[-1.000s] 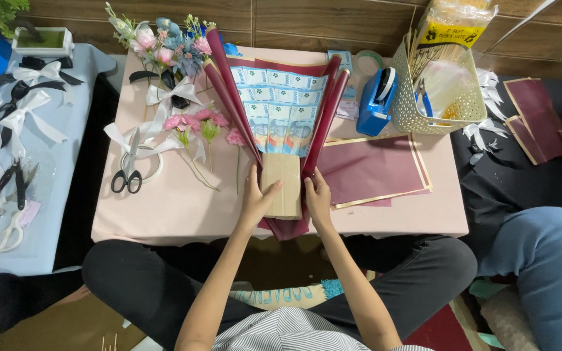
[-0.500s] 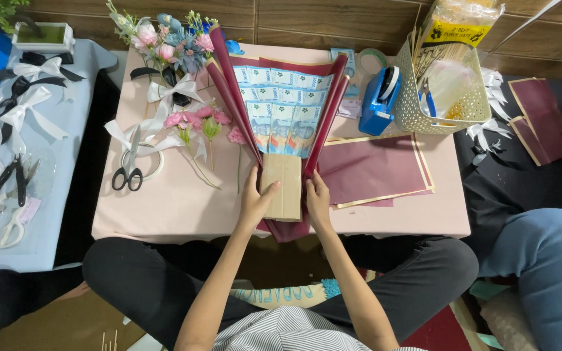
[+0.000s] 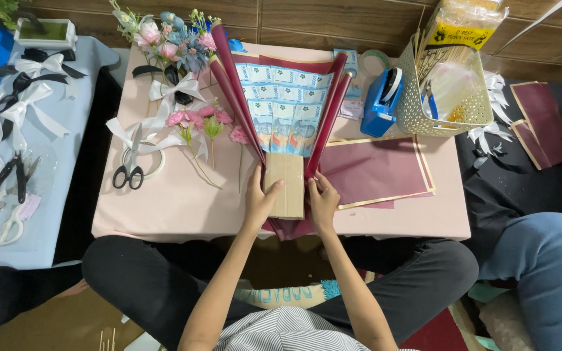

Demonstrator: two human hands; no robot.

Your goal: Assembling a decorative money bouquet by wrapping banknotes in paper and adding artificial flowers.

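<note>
A fan of blue banknotes (image 3: 285, 107) fixed on a tan cardboard handle (image 3: 285, 184) lies on the pink table (image 3: 177, 201), flanked by folded maroon wrapping paper (image 3: 229, 71). My left hand (image 3: 259, 200) presses the handle's left edge and the paper there. On the handle's right side, my right hand (image 3: 323, 200) pinches the maroon paper against the cardboard. Both hands hold the bouquet base at the table's near edge.
Black-handled scissors (image 3: 129, 170), white ribbon bows and pink artificial flowers (image 3: 198, 120) lie left of the bouquet. A flat maroon sheet (image 3: 378, 170), blue tape dispenser (image 3: 381, 103) and cream basket (image 3: 450, 104) sit right. Another person's blue-clad knee (image 3: 548, 273) is at far right.
Both hands have shifted slightly on the handle, drawing the maroon paper closer against the cardboard. The bouquet stays in place.
</note>
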